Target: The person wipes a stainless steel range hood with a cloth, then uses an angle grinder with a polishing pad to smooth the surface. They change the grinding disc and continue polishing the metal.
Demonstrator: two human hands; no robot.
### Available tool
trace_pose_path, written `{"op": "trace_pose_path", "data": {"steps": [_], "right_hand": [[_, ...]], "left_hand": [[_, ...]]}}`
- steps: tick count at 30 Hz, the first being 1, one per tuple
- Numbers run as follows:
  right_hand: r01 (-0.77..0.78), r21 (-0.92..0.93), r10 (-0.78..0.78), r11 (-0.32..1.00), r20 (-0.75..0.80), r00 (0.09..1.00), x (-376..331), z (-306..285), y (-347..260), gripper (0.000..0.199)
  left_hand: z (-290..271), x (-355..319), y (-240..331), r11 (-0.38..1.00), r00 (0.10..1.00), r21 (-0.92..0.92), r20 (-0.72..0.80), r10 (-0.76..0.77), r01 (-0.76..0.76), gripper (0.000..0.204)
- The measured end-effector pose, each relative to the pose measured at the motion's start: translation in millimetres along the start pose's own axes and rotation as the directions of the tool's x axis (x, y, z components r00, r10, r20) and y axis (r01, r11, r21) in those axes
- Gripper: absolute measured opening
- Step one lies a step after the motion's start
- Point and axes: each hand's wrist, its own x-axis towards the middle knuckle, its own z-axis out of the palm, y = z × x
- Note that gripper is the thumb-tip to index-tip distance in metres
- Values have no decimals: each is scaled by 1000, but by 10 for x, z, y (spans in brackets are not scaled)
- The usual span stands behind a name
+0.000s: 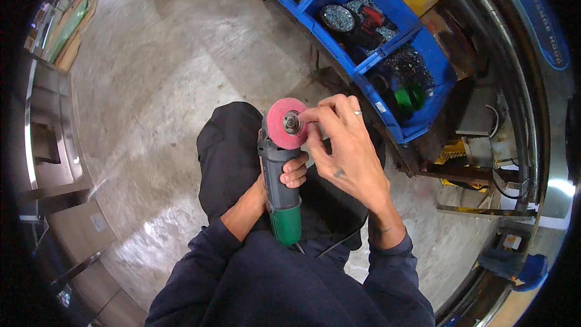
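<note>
An angle grinder (282, 175) with a dark grey body and a green rear end is held over my lap, its head pointing away from me. My left hand (294, 172) wraps round the body from beneath, the fingers curling over its right side. A pink grinding disc (279, 112) sits face up on the head, with a metal flange nut (292, 123) at its centre. My right hand (345, 148) is bent over the disc's right side. Its index fingertip reaches beside the nut and the thumb is by the rim; the exact contact is partly hidden.
Blue bins (417, 82) with small metal parts stand on a rack at the upper right. In one lies a red and black power tool (370, 23). A cable (339, 243) trails from the grinder's rear. Cardboard boxes (78, 230) stand at the left on the concrete floor (151, 85).
</note>
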Motion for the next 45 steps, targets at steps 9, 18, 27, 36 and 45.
{"op": "trace_pose_path", "data": {"steps": [9,18,27,36,45], "right_hand": [[105,-54,-107,993,-18,994,52,-55,23,12],[145,-99,-141,985,41,989,20,107,-9,22],[112,-98,-107,989,51,993,-22,188,-24,19],[98,-48,-98,994,9,995,-28,97,-105,29],[88,-17,-89,996,-66,994,-39,18,-178,26]], "left_hand": [[70,34,-19,997,1000,76,16,-5,4,50],[-112,138,46,991,968,-52,229,-105,120,44],[-78,82,13,992,978,-70,189,-88,103,31],[105,82,-40,993,988,-50,120,-101,108,35],[-1,117,-35,987,975,-41,167,-148,157,35]]}}
